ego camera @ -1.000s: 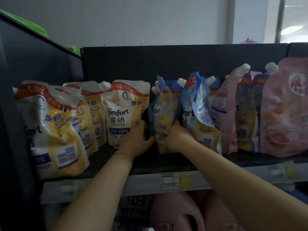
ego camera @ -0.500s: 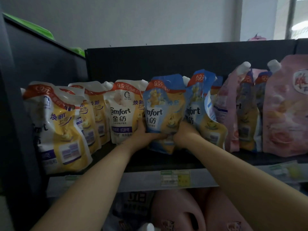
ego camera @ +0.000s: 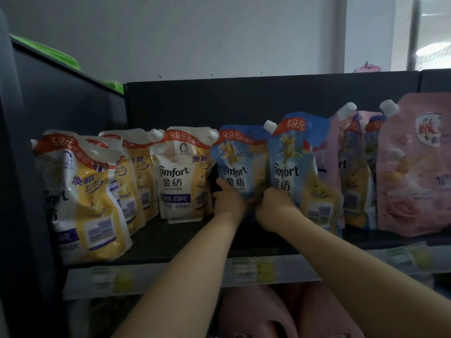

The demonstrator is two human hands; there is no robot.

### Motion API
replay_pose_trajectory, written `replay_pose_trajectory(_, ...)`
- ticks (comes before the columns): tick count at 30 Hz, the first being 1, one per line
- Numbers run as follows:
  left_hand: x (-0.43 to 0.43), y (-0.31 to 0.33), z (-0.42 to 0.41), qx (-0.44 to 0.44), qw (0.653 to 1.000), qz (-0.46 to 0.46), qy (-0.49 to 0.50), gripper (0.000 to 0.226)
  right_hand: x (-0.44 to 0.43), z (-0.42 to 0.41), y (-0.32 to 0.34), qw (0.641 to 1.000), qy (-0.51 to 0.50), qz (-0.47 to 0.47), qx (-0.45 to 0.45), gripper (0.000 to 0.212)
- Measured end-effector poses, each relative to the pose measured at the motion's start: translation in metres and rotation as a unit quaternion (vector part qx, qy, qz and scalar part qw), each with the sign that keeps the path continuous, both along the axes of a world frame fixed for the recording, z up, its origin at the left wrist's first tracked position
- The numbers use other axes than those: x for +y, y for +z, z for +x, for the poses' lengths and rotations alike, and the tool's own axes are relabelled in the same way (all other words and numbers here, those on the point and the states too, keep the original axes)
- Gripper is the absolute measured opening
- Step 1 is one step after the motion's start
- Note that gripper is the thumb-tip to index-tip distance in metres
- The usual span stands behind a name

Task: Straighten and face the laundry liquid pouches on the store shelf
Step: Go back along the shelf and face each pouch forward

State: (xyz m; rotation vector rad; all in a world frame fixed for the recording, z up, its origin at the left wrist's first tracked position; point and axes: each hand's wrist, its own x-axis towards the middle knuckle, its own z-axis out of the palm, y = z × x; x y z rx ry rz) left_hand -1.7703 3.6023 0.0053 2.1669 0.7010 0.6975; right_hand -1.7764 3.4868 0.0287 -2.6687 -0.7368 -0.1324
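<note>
One dark shelf spans the view and carries a row of soft pouches. At three o'clock stands the big pink pouch, front outward. At nine o'clock the yellow pouches lean and overlap, the nearest turned partly sideways, so that end looks unfaced. Near the middle the blue pouch stands upright with its label to the front and its long axis running twelve to six. The hands hide its base, so whether it sits on the board cannot be told. Against its edge at three o'clock stands a second blue pouch, also label-out, with its foot splayed toward four o'clock. Both hands sit at six o'clock of the blue pouch, so it rises straight up from the grip, and neither hand is clearly nearer. The left hand clasps the lower corner at seven o'clock, thumb laid up the front edge and fingers out of sight behind. The right hand holds the corner at five o'clock, knuckles toward the camera, fingers curled in between the two blue pouches. A likely next move is to seat the base flat and let go without tipping the top. A white cap pokes up at one o'clock between the two blue tops.
</note>
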Motion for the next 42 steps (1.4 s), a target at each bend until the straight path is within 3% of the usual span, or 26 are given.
replay_pose_trajectory(3,0.003,0.005,0.002,0.046,0.999,0.017,-0.017,0.081,0.011,-0.003,-0.006,0.997,0.059,0.008,0.048,0.064)
replay_pose_trajectory(6,0.021,0.013,-0.009,0.075,0.987,0.123,-0.067,0.061,0.017,-0.004,-0.011,0.991,0.104,0.053,0.059,0.085)
replay_pose_trajectory(8,0.032,0.017,-0.013,0.038,0.987,0.110,-0.107,0.068,0.022,-0.002,-0.013,0.992,0.104,0.050,0.054,0.085)
replay_pose_trajectory(9,0.038,0.017,-0.014,-0.028,0.986,0.125,-0.106,0.078,0.025,-0.001,-0.015,0.993,0.103,0.042,0.049,0.084)
replay_pose_trajectory(10,0.040,0.016,-0.016,-0.090,0.980,0.149,-0.099,0.086,0.028,0.000,-0.015,0.993,0.104,0.038,0.047,0.084)
replay_pose_trajectory(12,0.042,0.012,-0.013,-0.124,0.962,0.230,-0.082,0.090,0.033,0.002,-0.011,0.992,0.103,0.050,0.061,0.087)
replay_pose_trajectory(15,0.042,0.006,-0.004,-0.079,0.937,0.329,-0.082,0.062,0.042,0.008,-0.005,0.990,0.091,0.053,0.094,0.091)
replay_pose_trajectory(17,0.044,0.007,0.001,-0.063,0.936,0.335,-0.091,0.049,0.048,0.017,-0.003,0.989,0.090,0.056,0.106,0.098)
replay_pose_trajectory(23,0.039,0.010,0.003,-0.028,0.946,0.310,-0.092,0.055,0.050,0.024,-0.001,0.989,0.090,0.044,0.107,0.100)
replay_pose_trajectory(27,0.038,0.018,-0.010,0.002,0.950,0.278,-0.143,0.050,0.053,0.019,0.002,0.995,0.042,-0.001,0.090,0.092)
replay_pose_trajectory(30,0.037,0.027,-0.023,0.017,0.949,0.255,-0.184,0.050,0.047,0.007,0.003,0.997,0.017,-0.066,0.022,0.092)
replay_pose_trajectory(36,0.024,0.025,-0.045,0.085,0.939,0.237,-0.234,0.038,0.021,-0.028,0.012,0.988,0.065,-0.120,-0.074,0.036)
replay_pose_trajectory(39,0.015,0.018,-0.047,0.114,0.923,0.261,-0.257,0.029,0.007,-0.042,0.015,0.981,0.060,-0.136,-0.125,0.026)
replay_pose_trajectory(42,0.004,0.015,-0.044,0.080,0.930,0.213,-0.288,0.028,-0.009,-0.048,0.016,0.974,0.046,-0.155,-0.159,0.022)
